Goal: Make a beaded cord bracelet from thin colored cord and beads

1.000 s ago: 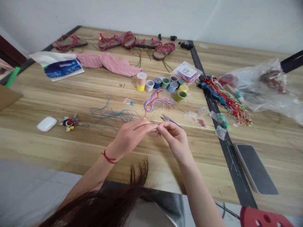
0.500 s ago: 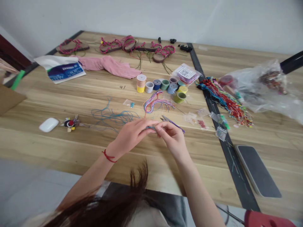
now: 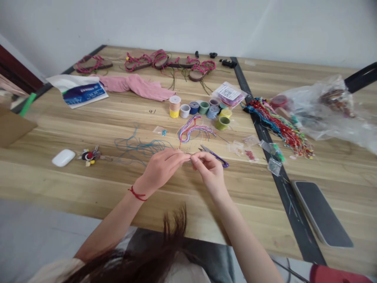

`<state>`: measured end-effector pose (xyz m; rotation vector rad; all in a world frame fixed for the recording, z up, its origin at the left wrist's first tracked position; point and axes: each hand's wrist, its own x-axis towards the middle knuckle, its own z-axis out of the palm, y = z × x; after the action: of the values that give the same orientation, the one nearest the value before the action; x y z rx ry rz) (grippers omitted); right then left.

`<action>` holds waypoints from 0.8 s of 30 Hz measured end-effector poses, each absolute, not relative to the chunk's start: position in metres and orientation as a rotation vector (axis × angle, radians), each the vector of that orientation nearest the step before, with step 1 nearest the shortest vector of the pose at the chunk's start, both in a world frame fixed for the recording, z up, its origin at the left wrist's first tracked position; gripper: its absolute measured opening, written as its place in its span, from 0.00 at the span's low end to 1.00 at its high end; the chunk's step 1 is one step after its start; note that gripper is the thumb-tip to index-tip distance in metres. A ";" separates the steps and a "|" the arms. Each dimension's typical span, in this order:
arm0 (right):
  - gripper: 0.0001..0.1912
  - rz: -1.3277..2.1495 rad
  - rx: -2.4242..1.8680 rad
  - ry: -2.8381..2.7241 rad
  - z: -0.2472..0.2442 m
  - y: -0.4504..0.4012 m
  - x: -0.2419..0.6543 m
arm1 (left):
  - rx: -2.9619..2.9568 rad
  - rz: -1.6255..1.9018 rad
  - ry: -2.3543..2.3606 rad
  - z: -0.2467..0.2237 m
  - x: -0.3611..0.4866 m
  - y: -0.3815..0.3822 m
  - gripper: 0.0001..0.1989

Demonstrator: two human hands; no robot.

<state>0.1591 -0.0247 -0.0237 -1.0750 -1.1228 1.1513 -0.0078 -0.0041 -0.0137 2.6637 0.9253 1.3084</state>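
My left hand (image 3: 161, 167), with a red string bracelet (image 3: 137, 193) at its wrist, is closed in a pinch on thin teal cord. Fingertip to fingertip with it, my right hand (image 3: 208, 168) pinches the same cord; the short stretch between them is mostly hidden. Loose teal cords (image 3: 141, 146) trail over the table to the left. Just beyond my right hand lie small purple-handled scissors (image 3: 216, 156). A looped bundle of pink, blue and white threads (image 3: 188, 129) rests past my fingertips, close to a small bag of blue beads (image 3: 163, 132).
Several thread spools (image 3: 204, 107) stand mid-table. Corded sandals (image 3: 141, 62) and a pink cloth (image 3: 138, 87) lie behind. A phone (image 3: 322, 214), colourful braided strings (image 3: 282, 124) and a plastic bag (image 3: 315, 118) are right; a white earbud case (image 3: 63, 157) is left.
My hands have drawn closer at the fingertips, the left fingers folding down into a tighter pinch. The view has shifted slightly; objects on the table stay put.
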 end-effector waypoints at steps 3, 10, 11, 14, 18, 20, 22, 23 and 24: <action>0.15 1.164 -1.086 -1.101 -0.024 -0.025 0.159 | 2.690 1.312 0.938 -0.014 -0.007 -0.005 0.07; 0.12 1.054 -1.086 -1.046 -0.031 -0.028 0.154 | 2.726 1.294 1.020 -0.011 -0.004 -0.008 0.05; 0.11 1.023 -1.089 -1.048 -0.032 -0.029 0.153 | 2.731 1.289 1.023 -0.010 -0.003 -0.009 0.05; 0.08 0.973 -1.091 -1.070 -0.036 -0.030 0.153 | 2.751 1.273 1.029 -0.010 -0.001 -0.009 0.04; 0.07 0.943 -1.104 -1.105 -0.037 -0.031 0.153 | 2.690 1.292 1.036 -0.012 0.001 -0.010 0.04; 0.07 0.898 -1.122 -1.144 -0.037 -0.031 0.154 | 2.617 1.291 1.041 -0.013 0.003 -0.011 0.04; 0.06 0.825 -1.141 -1.203 -0.036 -0.031 0.154 | 2.539 1.286 1.048 -0.013 0.004 -0.011 0.04; 0.06 0.786 -1.148 -1.234 -0.035 -0.032 0.155 | 2.500 1.285 1.051 -0.014 0.005 -0.011 0.04; 0.05 0.751 -1.153 -1.263 -0.035 -0.032 0.155 | 2.463 1.287 1.051 -0.013 0.005 -0.011 0.03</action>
<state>0.1550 -0.0318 -0.0345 -1.1530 -1.2626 0.7505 0.0052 -0.0109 -0.0135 2.4633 1.0508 1.2869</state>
